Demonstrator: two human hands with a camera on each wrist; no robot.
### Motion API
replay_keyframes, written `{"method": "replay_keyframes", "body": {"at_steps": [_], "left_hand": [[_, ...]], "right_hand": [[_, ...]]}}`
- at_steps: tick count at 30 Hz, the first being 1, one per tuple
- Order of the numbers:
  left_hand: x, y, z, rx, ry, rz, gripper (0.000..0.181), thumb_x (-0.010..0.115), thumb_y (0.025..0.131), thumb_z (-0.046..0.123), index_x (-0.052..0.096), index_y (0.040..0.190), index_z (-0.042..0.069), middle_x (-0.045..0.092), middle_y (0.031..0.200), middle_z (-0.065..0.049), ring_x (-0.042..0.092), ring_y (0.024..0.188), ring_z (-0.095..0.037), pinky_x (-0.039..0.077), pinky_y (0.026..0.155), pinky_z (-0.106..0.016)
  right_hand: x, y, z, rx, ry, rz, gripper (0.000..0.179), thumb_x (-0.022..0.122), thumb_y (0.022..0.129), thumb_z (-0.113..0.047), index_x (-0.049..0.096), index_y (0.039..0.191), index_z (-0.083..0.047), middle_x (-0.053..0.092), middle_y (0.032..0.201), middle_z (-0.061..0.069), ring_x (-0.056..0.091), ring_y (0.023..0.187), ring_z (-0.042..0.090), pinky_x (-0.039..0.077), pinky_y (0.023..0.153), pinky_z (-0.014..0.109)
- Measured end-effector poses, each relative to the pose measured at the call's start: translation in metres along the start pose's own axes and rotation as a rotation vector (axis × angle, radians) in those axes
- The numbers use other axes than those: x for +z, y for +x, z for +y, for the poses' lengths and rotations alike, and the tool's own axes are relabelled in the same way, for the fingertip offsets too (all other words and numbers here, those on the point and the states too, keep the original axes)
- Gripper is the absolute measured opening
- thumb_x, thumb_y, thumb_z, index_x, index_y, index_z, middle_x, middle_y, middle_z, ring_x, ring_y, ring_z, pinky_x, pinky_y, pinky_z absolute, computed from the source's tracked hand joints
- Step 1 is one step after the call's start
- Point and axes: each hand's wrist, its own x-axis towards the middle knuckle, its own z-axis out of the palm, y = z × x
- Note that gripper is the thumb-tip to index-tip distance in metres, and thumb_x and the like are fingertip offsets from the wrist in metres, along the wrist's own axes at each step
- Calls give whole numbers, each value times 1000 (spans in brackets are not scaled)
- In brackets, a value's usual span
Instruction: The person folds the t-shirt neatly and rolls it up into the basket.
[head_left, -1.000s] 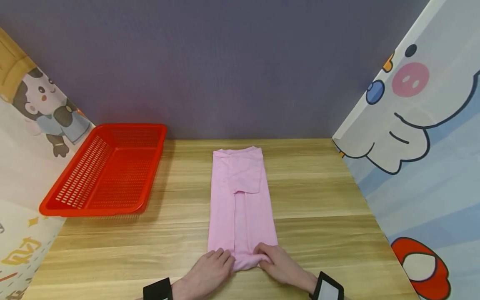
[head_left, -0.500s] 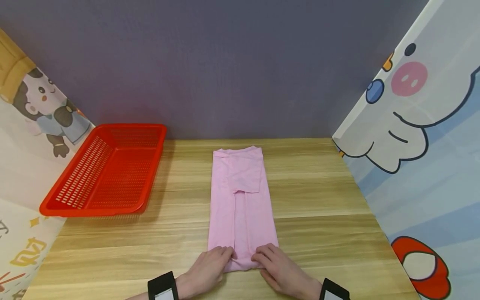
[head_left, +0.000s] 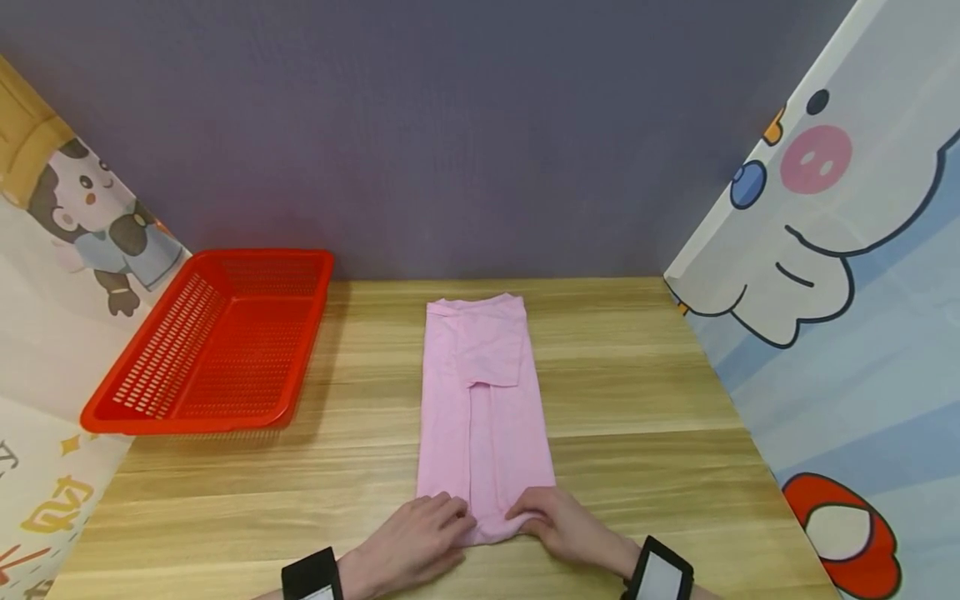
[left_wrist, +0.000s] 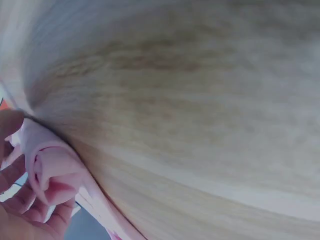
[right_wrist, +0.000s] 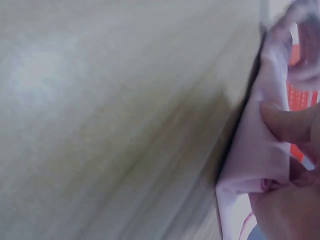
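A pink garment [head_left: 446, 417], folded into a long strip, lies lengthwise on the wooden table, with a rectangular flap folded over its far part. Its near end is turned up into a small roll, whose spiral end shows in the left wrist view. My left hand [head_left: 422, 537] holds the left corner of this roll [left_wrist: 57, 172], fingers and thumb curled about it. At the right corner, my right hand [head_left: 566, 527] pinches the roll between thumb and fingers; in the right wrist view the thumb [right_wrist: 287, 122] presses on the pink cloth [right_wrist: 260, 150].
A red perforated plastic basket [head_left: 298, 367] stands at the table's far left. The wooden table [head_left: 630, 400] meets a dark grey panel [head_left: 480, 150] behind. Cartoon-printed sheets line both sides. Each wrist wears a black strapped device [head_left: 660, 575].
Both hands stay at the garment's near end with small finger shifts. My right hand has gone from fingers lying over the roll to pinching its corner. The basket has not moved.
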Motion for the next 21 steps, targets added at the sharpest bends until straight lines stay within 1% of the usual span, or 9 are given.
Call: {"method": "replay_keyframes", "body": {"at_steps": [2, 4, 5, 7, 9, 11, 14, 18, 21], "left_hand": [[-1, 0, 0, 36, 36, 13, 29, 76, 82, 33, 66, 107, 22, 59, 100, 10, 56, 85, -6, 46, 68, -20], [0, 0, 0, 60, 70, 30, 22, 73, 83, 28, 67, 103, 21, 60, 96, 10, 56, 83, -6, 46, 66, -19], [0, 0, 0, 60, 70, 38, 20, 72, 83, 25, 68, 102, 21, 61, 95, 10, 56, 83, -5, 46, 66, -19], [1, 0, 1, 39, 44, 44, 20, 71, 81, 20, 69, 101, 20, 63, 94, 10, 58, 84, -6, 48, 69, -19], [2, 0, 3, -18, -22, 41, 20, 73, 81, 17, 70, 101, 18, 65, 96, 9, 59, 86, -6, 50, 73, -19], [3, 1, 6, -96, -102, 35, 21, 74, 82, 13, 71, 103, 17, 66, 97, 7, 60, 87, -6, 51, 76, -19], [3, 2, 10, -213, -193, 6, 18, 71, 85, 9, 71, 102, 16, 67, 93, 7, 60, 85, -6, 51, 73, -19], [2, 5, 12, -345, -298, -47, 17, 64, 90, 6, 70, 103, 16, 68, 89, 8, 61, 82, -5, 49, 64, -18], [1, 6, 13, -394, -323, -52, 16, 63, 93, 8, 69, 103, 18, 69, 88, 9, 62, 80, -4, 47, 61, -18]], "right_hand": [[-2, 1, 0, 80, 45, -37, 17, 71, 87, -4, 73, 102, -13, 74, 97, -3, 64, 94, 2, 54, 82, 23], [-4, 3, -1, 114, 55, -57, 18, 70, 87, -4, 73, 103, -13, 75, 98, -2, 63, 95, 1, 54, 82, 23], [-4, 3, -2, 105, 34, -64, 18, 70, 88, -3, 72, 103, -12, 74, 98, -2, 63, 95, 1, 53, 82, 24], [-3, 3, -4, 44, -73, -67, 19, 70, 87, -3, 70, 104, -13, 72, 100, -3, 63, 95, 3, 53, 83, 24], [-1, 2, -7, -55, -242, -58, 24, 71, 86, -6, 67, 108, -14, 68, 103, -4, 62, 98, 6, 52, 86, 25], [4, 1, -10, -149, -419, -28, 32, 73, 81, -11, 64, 112, -15, 63, 107, -6, 59, 101, 9, 51, 90, 26], [12, -1, -13, -204, -588, 44, 43, 77, 74, -16, 62, 115, -17, 60, 111, -6, 56, 103, 11, 48, 91, 27], [20, -4, -16, -186, -661, 117, 40, 78, 73, -15, 64, 111, -18, 61, 109, -6, 56, 101, 12, 47, 88, 28], [23, -4, -17, -163, -645, 129, 36, 77, 74, -12, 67, 108, -17, 62, 105, -6, 56, 98, 10, 48, 86, 26]]}}
